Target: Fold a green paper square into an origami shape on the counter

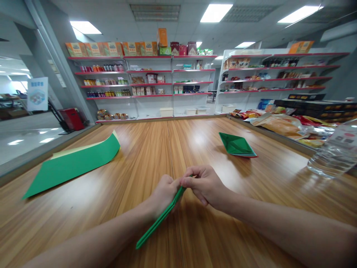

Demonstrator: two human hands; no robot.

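Note:
Between my hands is a green folded paper [158, 222], a narrow strip of several layers seen nearly edge-on and slanting down toward me. My left hand [165, 193] is closed around its upper part, the fingers mostly hidden behind it. At the top end, my right hand [206, 185] pinches the paper between thumb and forefinger. Farther off to the right, a green folded paper piece [237, 144] with a red and pale underside rests on the table. Flat green sheets [75, 165] with yellowish paper under them lie at the left, their far end curling up.
The wooden table [134, 149] has a raised edge. A large clear plastic bottle [331, 152] stands at the right, near packaged snacks [281, 124] and stacked black boxes [315, 108]. Stocked shelves [150, 70] stand beyond the table.

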